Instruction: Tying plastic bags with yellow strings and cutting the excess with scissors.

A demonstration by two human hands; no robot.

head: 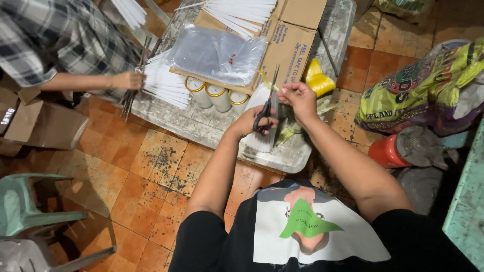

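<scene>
My left hand (254,121) grips black-handled scissors (265,106), blades pointing up and away. My right hand (298,98) pinches a thin yellow strip (265,80) just beside the blades, above a clear plastic bag of white sticks (262,136) lying on the low concrete slab (201,126). A yellow roll of string (318,78) sits right behind my right hand.
Another person's hand (128,79) at the slab's left holds thin dark sticks by a fan of white sticks (166,85). A cardboard box (285,45) carries clear plastic bags (217,53); three white cylinders (218,94) lie below. A printed sack (423,88), red container (388,151), green plastic chair (25,201) surround.
</scene>
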